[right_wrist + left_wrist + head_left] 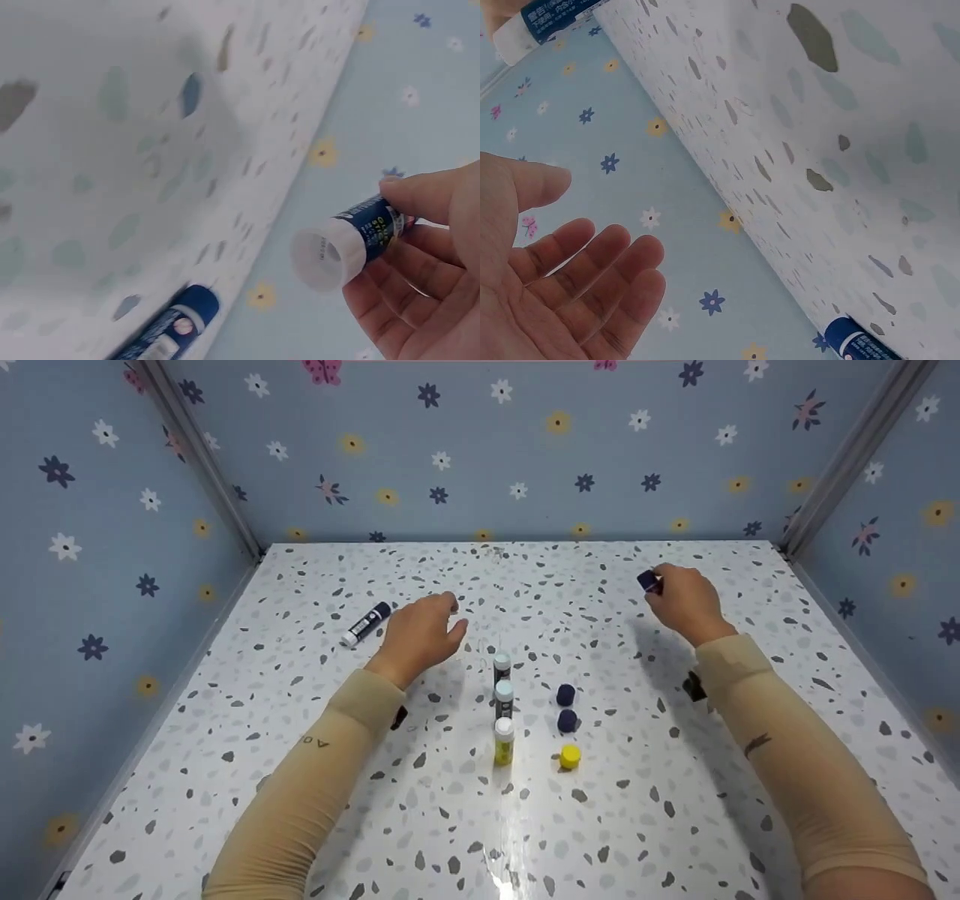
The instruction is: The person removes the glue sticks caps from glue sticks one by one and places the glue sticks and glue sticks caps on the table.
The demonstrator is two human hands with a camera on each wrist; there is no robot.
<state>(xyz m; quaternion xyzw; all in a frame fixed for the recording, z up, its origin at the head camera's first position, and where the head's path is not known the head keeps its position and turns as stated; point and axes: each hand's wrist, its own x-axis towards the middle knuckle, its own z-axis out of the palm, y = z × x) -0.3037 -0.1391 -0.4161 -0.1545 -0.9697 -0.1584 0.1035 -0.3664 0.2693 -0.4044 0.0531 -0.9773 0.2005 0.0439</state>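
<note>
My right hand [686,601] is raised at the far right and grips a dark blue glue stick [366,229] between thumb and fingers. The stick's white end points out of the hand, while my fingers hide the other end. My left hand [420,634] hovers past the middle of the table, holding nothing, its fingers relaxed and apart from the thumb [544,186]. Beside it lies a blue glue stick [365,624] with a dark cap. Three upright glue sticks with white tops stand in a line; the nearest is a yellow one [503,746].
Right of the upright sticks sit two dark blue caps [565,694] and a yellow cap [570,757]. The speckled white table [450,825] is bounded by flowered blue panels [510,457] at the back and both sides.
</note>
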